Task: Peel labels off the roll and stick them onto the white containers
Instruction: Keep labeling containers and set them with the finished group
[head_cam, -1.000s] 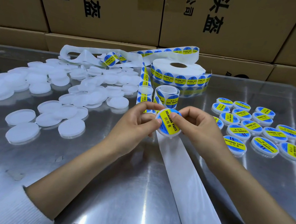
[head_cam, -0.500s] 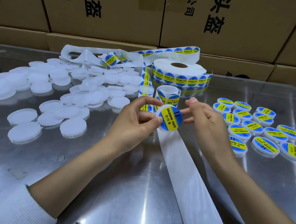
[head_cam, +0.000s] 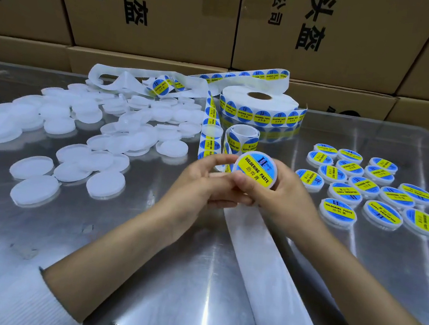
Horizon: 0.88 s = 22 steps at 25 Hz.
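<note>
I see the labelled container (head_cam: 256, 170) held just above the table's (head_cam: 140, 261) centre, tilted toward the camera. The right hand (head_cam: 282, 198) grips it, thumb curled on its near rim. The left hand (head_cam: 205, 185) lies against it with fingers loosely extended, touching the right thumb. The label roll (head_cam: 258, 108) sits at twelve o'clock, bare white containers (head_cam: 101, 142) at ten, finished labelled containers (head_cam: 373, 191) at three. The empty backing strip (head_cam: 274, 279) trails toward six.

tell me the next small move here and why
Probably the right hand sets the labelled container down with the finished group on the right. Its label already lies flat on top, and the left hand has loosened, barely touching it.
</note>
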Motion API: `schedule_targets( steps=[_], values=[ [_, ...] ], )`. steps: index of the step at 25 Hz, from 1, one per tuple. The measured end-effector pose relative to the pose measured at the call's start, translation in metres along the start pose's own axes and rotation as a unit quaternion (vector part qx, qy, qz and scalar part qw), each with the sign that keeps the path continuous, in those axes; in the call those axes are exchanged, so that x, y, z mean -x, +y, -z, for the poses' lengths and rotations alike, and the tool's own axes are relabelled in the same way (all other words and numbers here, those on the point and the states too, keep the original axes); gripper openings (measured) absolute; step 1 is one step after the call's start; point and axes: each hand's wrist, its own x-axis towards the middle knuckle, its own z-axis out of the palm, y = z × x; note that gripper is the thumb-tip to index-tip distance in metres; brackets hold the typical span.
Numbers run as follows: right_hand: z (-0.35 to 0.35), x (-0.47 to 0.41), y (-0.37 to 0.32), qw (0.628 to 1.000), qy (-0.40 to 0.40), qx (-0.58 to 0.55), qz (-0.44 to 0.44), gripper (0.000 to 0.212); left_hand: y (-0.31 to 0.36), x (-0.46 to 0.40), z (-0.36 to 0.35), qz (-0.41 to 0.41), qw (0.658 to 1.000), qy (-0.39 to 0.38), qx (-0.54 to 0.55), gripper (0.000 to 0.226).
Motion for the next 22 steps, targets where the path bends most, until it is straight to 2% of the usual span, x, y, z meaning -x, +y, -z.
schedule_targets(
  steps=[1, 5, 8, 10, 13, 15, 19, 22],
  values=[
    [0.001, 0.0, -0.002, 1.0, 0.005, -0.012, -0.006, 0.008, -0.001, 0.0, -0.001, 0.007, 1.0, -0.005, 0.01, 0.034],
    [0.001, -0.001, -0.004, 0.997, 0.052, -0.027, -0.048, 0.047, -0.002, 0.001, -0.005, -0.003, 1.0, -0.025, 0.0, 0.032],
    [0.001, 0.001, -0.006, 0.994, 0.066, -0.031, -0.087, 0.068, -0.002, 0.002, -0.006, -0.029, 0.999, -0.015, -0.025, 0.027],
    [0.0, 0.002, -0.004, 0.992, 0.072, 0.008, -0.099, 0.077, 0.0, 0.002, -0.009, -0.04, 0.999, -0.009, -0.026, 0.022],
    [-0.004, 0.004, 0.001, 0.989, 0.091, 0.068, -0.092, 0.076, -0.002, 0.004, -0.017, -0.065, 0.996, 0.015, -0.058, 0.017],
    [-0.009, 0.006, 0.003, 0.989, 0.086, 0.097, -0.072, 0.073, -0.005, 0.005, -0.021, -0.08, 0.993, 0.052, -0.074, 0.024],
    [-0.017, 0.009, 0.003, 0.988, 0.061, 0.134, -0.04, 0.074, -0.001, 0.004, -0.019, -0.066, 0.988, 0.12, -0.071, 0.031],
    [-0.019, 0.011, 0.006, 0.985, 0.045, 0.161, -0.027, 0.071, 0.001, 0.002, -0.014, -0.047, 0.986, 0.141, -0.079, 0.035]
  ],
)
